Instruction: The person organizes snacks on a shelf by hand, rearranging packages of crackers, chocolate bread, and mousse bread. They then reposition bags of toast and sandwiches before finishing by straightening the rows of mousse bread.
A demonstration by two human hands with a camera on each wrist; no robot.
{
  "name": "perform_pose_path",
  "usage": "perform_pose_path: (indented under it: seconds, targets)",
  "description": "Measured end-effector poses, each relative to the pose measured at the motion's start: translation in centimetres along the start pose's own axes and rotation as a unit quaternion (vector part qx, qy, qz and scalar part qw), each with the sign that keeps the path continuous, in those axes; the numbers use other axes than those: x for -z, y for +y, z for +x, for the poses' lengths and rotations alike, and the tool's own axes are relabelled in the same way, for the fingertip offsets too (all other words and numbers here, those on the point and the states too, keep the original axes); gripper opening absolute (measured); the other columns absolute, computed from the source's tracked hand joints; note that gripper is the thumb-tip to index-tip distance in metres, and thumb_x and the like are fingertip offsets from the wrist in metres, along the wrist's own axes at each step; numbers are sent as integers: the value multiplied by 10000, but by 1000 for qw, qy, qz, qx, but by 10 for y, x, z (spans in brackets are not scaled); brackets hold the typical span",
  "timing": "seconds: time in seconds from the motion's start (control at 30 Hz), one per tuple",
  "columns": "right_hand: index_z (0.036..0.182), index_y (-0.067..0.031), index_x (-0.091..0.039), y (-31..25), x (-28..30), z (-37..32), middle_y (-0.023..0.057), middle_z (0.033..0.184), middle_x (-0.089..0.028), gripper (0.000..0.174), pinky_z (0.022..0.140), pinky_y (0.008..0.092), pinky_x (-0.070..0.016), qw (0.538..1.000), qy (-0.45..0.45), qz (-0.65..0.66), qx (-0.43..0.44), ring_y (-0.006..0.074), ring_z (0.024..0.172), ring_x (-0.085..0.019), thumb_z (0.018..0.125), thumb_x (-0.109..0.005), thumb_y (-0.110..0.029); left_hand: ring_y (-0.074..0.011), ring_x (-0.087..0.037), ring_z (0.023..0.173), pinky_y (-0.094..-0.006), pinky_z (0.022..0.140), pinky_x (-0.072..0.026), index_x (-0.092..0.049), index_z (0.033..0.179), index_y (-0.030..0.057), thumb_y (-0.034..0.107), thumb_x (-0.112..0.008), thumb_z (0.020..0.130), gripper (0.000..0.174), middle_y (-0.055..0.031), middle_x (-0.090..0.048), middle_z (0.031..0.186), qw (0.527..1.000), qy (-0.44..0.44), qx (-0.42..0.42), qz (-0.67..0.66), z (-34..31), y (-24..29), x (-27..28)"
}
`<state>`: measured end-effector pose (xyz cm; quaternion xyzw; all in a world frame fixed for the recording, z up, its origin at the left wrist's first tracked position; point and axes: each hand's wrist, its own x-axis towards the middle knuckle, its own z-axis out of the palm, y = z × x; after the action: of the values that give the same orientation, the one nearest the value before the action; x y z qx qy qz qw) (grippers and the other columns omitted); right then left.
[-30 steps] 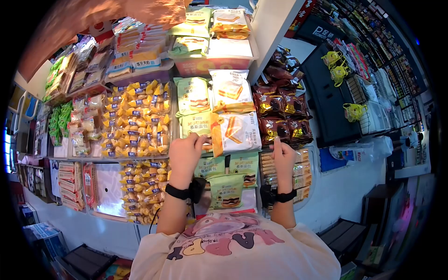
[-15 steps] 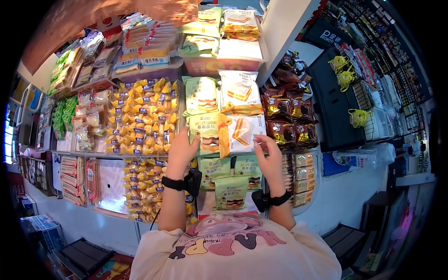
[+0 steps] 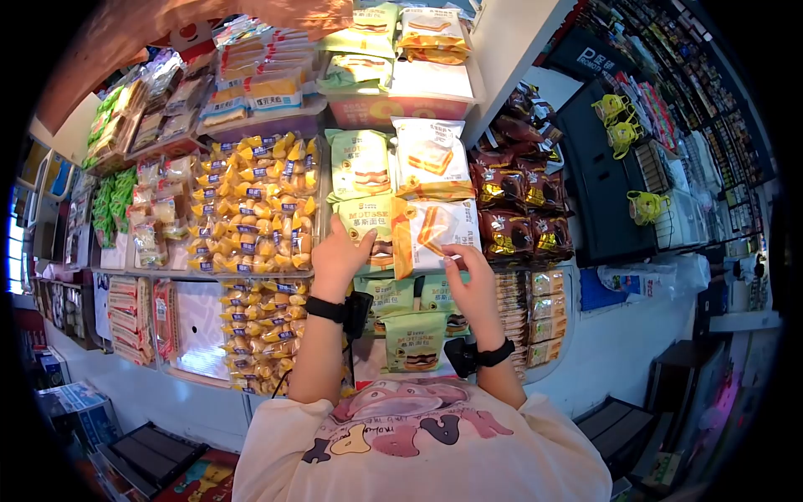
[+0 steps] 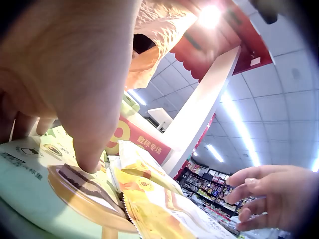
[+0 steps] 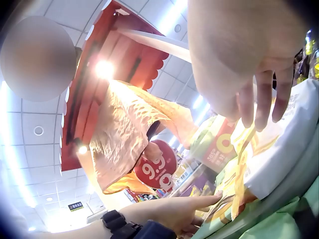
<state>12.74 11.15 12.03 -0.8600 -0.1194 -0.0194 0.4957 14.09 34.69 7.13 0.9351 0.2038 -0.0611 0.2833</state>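
My left hand [image 3: 337, 261] rests at the lower left of a pale green bag of mousse bread [image 3: 368, 216]. In the left wrist view its thumb [image 4: 89, 157] touches the bag's front, by the printed cake picture. Just right of that bag lies a white and yellow bag of sandwich bread [image 3: 447, 227]. My right hand [image 3: 470, 283] is at this bag's lower edge, thumb and fingers loosely bent; the right wrist view shows its fingers [image 5: 264, 102] hanging over the white wrapper. Two similar bags, one green [image 3: 360, 159] and one white [image 3: 431, 155], lie behind.
More green bags [image 3: 416, 339] stand in front, near the shirt. Yellow-wrapped small buns [image 3: 255, 205] fill a bin at left. Brown packets [image 3: 506, 234] lie at right beside a white post [image 3: 523, 63]. A raised bin [image 3: 393, 113] stands behind.
My left hand first draws back from the white bag to the green bag's left side. The right hand moves left from beside the brown packets to the white bag's lower edge.
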Motion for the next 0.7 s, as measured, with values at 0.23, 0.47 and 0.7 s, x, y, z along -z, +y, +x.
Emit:
perform_pose_path:
  seconds: [0.23,0.47,0.7]
  targets:
    - [1061,-39,-609,1,-5,-4,122,944,-613,184,706,332,-494,999,-25,-29,20,243,797,-622,887,-579,-90,-344,-473,1232,-515,962,-316,-238,1457,23,621,-626,726,1021,-260,-347,1430,998,7,-4,67,0,11,-6]
    - [1042,-18,-607,8,-5,-9,119,915,-614,168,719,302,-485,999,-6,-27,27,218,772,-610,883,-564,-52,-419,-455,1199,-502,973,-369,-263,1447,59,534,-691,700,984,-247,-201,1492,989,60,-108,80,-2,13,-20]
    - [1123,-96,-620,24,2,-8,119,1191,-556,313,970,450,-399,979,-35,-161,119,342,1148,-483,816,-666,-137,-395,-494,1154,-435,939,-460,-244,1387,-30,419,-822,656,1034,-299,-317,1366,990,22,-18,-136,9,11,-6]
